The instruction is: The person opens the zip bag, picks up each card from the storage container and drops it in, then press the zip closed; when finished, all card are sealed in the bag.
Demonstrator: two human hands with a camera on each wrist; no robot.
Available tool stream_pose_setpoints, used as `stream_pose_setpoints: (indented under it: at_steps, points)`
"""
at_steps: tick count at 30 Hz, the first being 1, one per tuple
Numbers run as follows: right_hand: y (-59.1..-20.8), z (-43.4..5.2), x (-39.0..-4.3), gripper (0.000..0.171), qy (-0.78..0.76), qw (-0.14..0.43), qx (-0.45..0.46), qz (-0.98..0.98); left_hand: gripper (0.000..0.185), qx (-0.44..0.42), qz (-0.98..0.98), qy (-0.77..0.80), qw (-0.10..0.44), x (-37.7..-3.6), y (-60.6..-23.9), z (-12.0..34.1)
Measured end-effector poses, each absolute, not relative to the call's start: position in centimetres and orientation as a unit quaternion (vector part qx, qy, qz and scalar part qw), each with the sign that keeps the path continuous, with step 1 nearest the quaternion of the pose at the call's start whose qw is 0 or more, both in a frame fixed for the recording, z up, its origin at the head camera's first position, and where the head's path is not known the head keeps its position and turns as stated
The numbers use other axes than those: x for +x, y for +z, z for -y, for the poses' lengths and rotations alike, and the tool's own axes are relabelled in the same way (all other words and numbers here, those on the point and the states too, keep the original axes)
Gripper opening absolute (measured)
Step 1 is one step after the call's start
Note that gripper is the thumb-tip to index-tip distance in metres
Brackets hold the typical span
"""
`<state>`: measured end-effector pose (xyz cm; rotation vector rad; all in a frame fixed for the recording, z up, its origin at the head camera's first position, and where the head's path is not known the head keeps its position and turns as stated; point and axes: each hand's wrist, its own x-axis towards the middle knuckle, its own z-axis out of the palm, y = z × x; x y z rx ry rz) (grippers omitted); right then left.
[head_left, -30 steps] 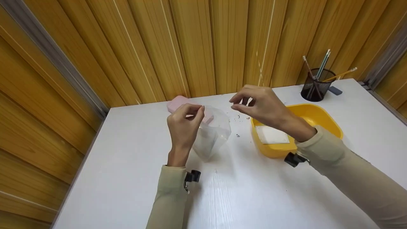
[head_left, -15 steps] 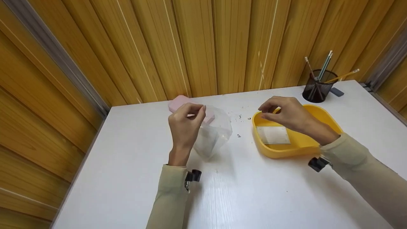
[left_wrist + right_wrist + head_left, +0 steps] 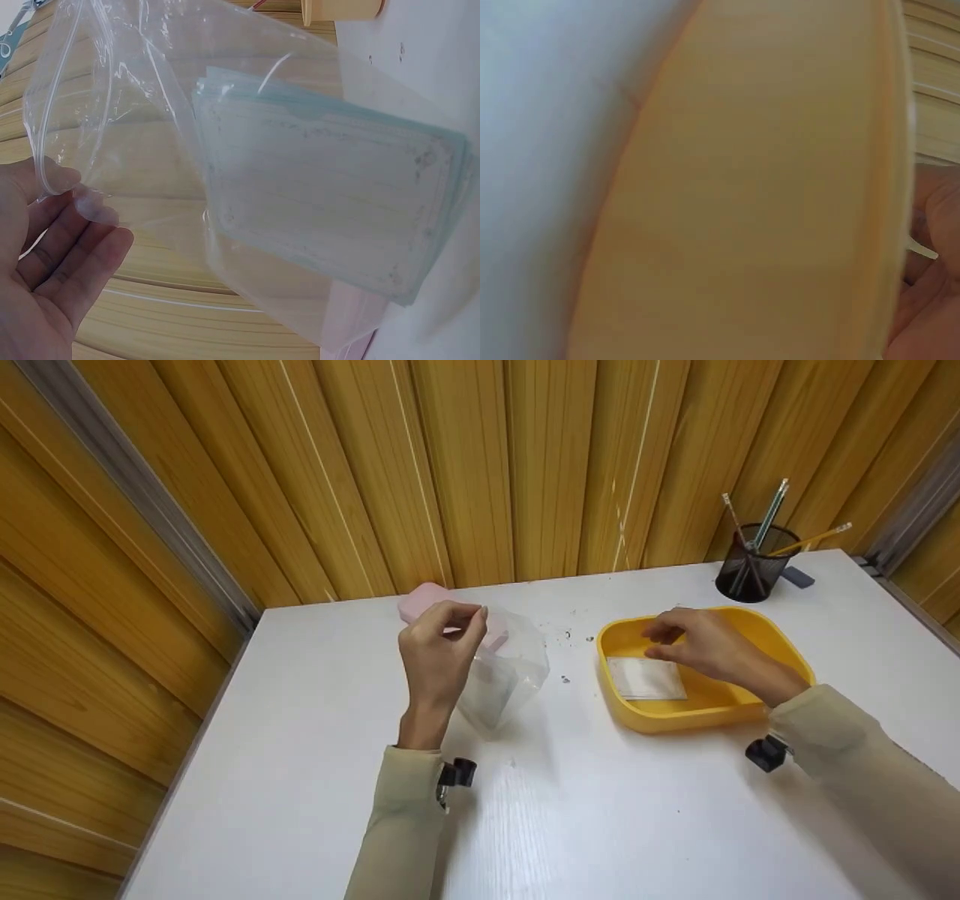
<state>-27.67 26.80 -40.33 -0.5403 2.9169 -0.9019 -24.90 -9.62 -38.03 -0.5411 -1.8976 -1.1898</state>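
The left hand pinched the top edge of a clear plastic bag between thumb and fingertips and held it upright above the white table, so the bag hung with its mouth facing up and open, a position that suited dropping things in from above. In the left wrist view the bag already held a stack of pale rectangular cards that had slid to its lower end, and the fingers lay loosely along the rim. The right hand was down inside the yellow tray, fingers bent over the far edge of a white card lying flat on the tray floor; whether they actually gripped it could not be told, as the right wrist view showed only blurred yellow wall. A pink box sat behind the bag, and a black mesh cup of pencils stood well apart at the far corner.
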Motion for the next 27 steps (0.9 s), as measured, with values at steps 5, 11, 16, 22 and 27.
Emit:
stream_pose_setpoints:
  at_steps: [5,11,16,22,27]
  points:
    - [-41.5,-27.7,-28.1,0.034,-0.280,0.030,-0.173,-0.944,0.004,-0.217,0.752,-0.469,0.409,-25.0,-38.0,9.5]
    - [-42.3,-28.7,-28.5,0.040,-0.277,0.052,-0.169,-0.945,0.003,-0.217,0.755,-0.466,0.407,-25.0,-38.0,9.5]
    - [-42.6,-29.2,-28.6,0.049,-0.278,0.085,-0.146,-0.946,0.004,-0.215,0.757,-0.466,0.404,-25.0,-38.0,9.4]
    - [-42.8,-29.5,-28.6,0.051,-0.272,0.107,-0.134,-0.947,0.004,-0.211,0.759,-0.467,0.402,-24.9,-38.0,9.5]
    - [-42.8,-29.6,-28.6,0.043,-0.266,0.107,-0.139,-0.948,0.005,-0.209,0.760,-0.469,0.400,-24.9,-38.1,9.5]
